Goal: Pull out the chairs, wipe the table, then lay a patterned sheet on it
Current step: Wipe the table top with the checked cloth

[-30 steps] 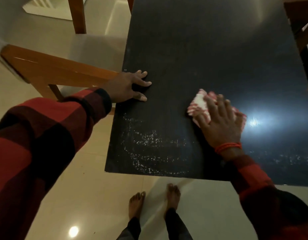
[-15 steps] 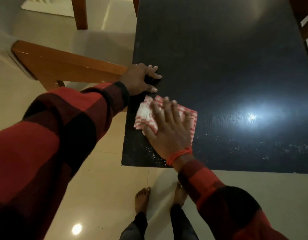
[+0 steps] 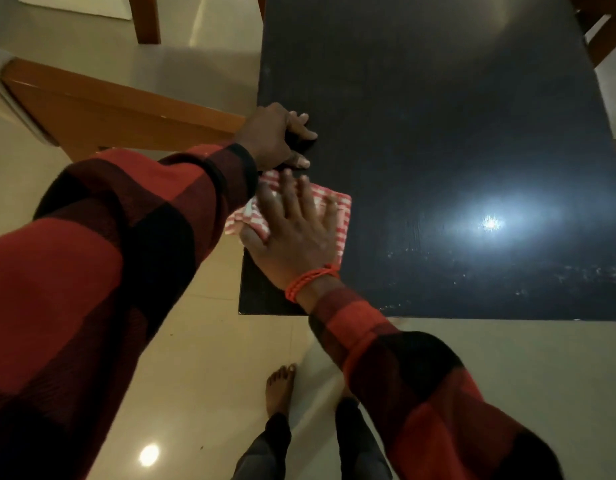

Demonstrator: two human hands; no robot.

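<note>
A black table [image 3: 438, 116] fills the upper right. Near its front left corner lies a folded red-and-white checked cloth [image 3: 337, 216], part of it hanging over the left edge. My right hand [image 3: 296, 233] presses flat on the cloth with straight, spread fingers. Just beyond it my left hand [image 3: 278, 136] rests on the table's left edge, fingers bent over the top. A wooden chair [image 3: 102, 109] stands pulled out to the left of the table.
Wooden chair legs [image 3: 145, 19] show at the top left, and another wooden chair [image 3: 601, 29] stands at the table's far right. Glossy beige tile floor [image 3: 202, 358] lies below, with my bare feet [image 3: 280, 389] close to the table's front edge.
My right hand has slid the cloth leftward across the table to the front left corner, so it now overhangs the left edge. My left hand has stayed on the table edge.
</note>
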